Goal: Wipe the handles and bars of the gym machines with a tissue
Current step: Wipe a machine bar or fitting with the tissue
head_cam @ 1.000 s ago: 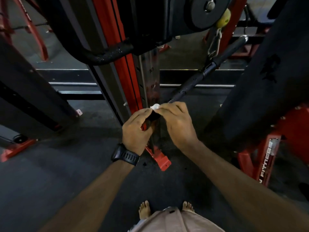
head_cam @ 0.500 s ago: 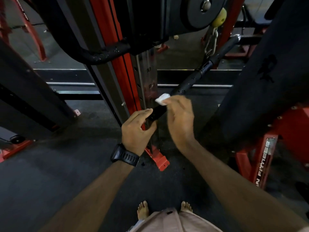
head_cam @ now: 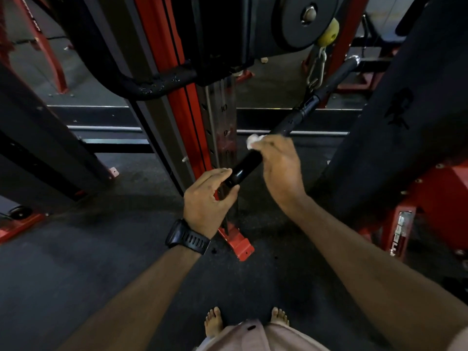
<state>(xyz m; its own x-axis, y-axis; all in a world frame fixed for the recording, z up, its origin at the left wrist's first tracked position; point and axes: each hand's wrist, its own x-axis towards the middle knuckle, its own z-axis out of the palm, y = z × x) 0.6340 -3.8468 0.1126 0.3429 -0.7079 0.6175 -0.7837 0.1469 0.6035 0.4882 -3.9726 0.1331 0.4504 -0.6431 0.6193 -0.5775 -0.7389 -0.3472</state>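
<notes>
The bar wears a glossy black sleeve at its near end, smooth enough to catch light; toward the upper right it turns matt. The tissue is soft, crumpled white paper. The snap hook is bright bare metal. The upright is red-painted metal, the curved handle at upper left black with chipped paint. The floor looks matt, rubbery.

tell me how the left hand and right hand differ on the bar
The left hand grips the near end of the bar with bare fingers; the right hand, further up the bar, holds a white tissue against it. The left wrist wears a black watch; the right wrist is bare. Both hands are on the same black bar.
</notes>
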